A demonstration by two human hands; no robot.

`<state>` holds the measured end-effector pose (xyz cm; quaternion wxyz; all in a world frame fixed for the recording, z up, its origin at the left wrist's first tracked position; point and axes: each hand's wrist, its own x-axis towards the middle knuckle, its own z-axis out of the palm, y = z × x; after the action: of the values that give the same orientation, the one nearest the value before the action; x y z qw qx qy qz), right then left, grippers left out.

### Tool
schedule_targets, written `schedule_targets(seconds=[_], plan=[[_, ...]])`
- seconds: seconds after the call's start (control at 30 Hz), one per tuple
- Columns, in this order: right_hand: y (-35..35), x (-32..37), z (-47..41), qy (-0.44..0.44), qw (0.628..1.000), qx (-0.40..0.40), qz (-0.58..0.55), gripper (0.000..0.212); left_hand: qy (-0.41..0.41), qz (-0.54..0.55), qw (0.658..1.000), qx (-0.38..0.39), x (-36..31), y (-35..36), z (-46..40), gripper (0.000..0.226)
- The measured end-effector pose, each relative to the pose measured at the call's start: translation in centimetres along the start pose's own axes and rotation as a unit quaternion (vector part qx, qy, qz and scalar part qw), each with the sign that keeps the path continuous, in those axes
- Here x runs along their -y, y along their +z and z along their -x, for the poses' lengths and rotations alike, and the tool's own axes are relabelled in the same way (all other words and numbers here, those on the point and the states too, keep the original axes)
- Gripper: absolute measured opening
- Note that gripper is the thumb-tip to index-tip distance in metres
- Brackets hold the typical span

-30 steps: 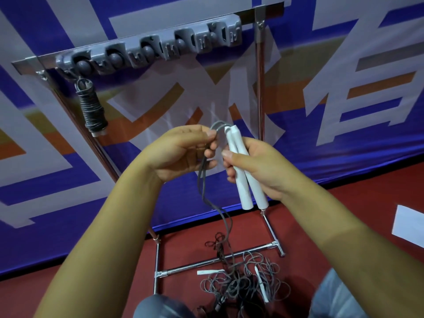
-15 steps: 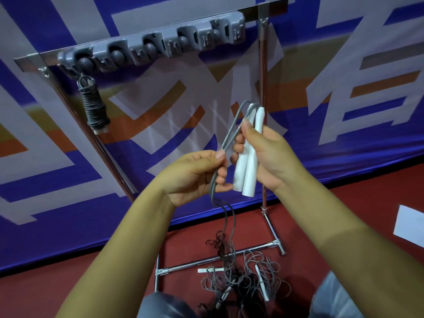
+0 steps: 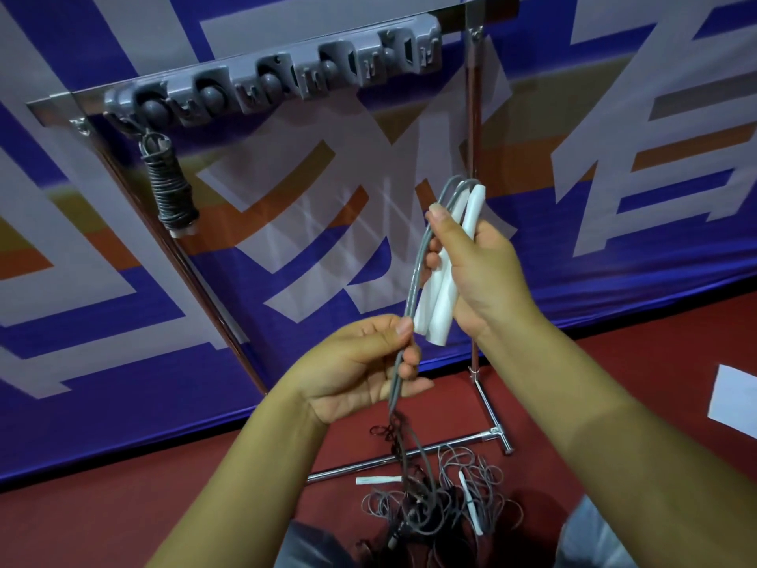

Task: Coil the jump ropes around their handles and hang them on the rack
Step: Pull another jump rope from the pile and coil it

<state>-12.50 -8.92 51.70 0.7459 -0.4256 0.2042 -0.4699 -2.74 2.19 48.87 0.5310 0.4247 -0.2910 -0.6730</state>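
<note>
My right hand grips two white jump-rope handles held together, tilted, tops up. Their grey rope arcs out of the handle tops and runs down through my left hand, which pinches it between thumb and fingers just below the handles. Below my hands the rope drops to a tangled pile of ropes on the floor. A grey clip rack sits on the metal stand's top bar. One dark coiled rope hangs from the rack's left end.
The chrome stand's legs and base bar stand on the red floor in front of a blue, white and orange banner. Loose white handles lie in the pile. A white sheet lies on the floor at right.
My right hand has raised and tilted the handles up to the right. My left hand has slid down along the rope, drawing it taut beside the handles.
</note>
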Motion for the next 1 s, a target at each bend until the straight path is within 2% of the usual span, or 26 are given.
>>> schedule_targets(seconds=[0.27,0.33,0.4,0.67,0.73,0.8,0.87,1.0], plan=[[0.2,0.0,0.3,-0.044,0.998,-0.019,0.034,0.015,-0.04,0.184,0.982,-0.01,1.5,1.2,-0.2,0.044],[0.1,0.0,0.3,-0.054,0.996,-0.03,0.059,0.013,-0.039,0.179,0.983,-0.03,1.9,1.4,-0.4,0.05],[0.2,-0.2,0.3,-0.042,0.998,-0.027,0.037,0.013,-0.039,0.16,0.986,-0.039,2.4,1.6,-0.6,0.051],[0.3,-0.3,0.6,0.024,0.999,-0.013,-0.031,0.015,-0.013,0.124,0.992,0.005,3.5,1.5,-0.6,0.049],[0.6,-0.2,0.8,0.035,0.998,-0.004,-0.043,0.015,-0.008,0.103,0.994,0.027,3.7,1.2,-0.7,0.041],[0.9,0.0,1.0,0.05,0.997,0.007,-0.064,0.016,-0.004,0.033,0.999,0.026,4.1,1.0,-0.8,0.024],[1.2,0.7,1.0,0.058,0.995,0.02,-0.078,0.016,0.01,-0.063,0.998,-0.026,4.4,0.6,-0.9,0.008],[0.8,1.9,1.0,0.053,0.996,0.04,-0.058,0.013,0.089,-0.181,0.967,-0.158,3.6,-0.3,-0.1,0.007]])
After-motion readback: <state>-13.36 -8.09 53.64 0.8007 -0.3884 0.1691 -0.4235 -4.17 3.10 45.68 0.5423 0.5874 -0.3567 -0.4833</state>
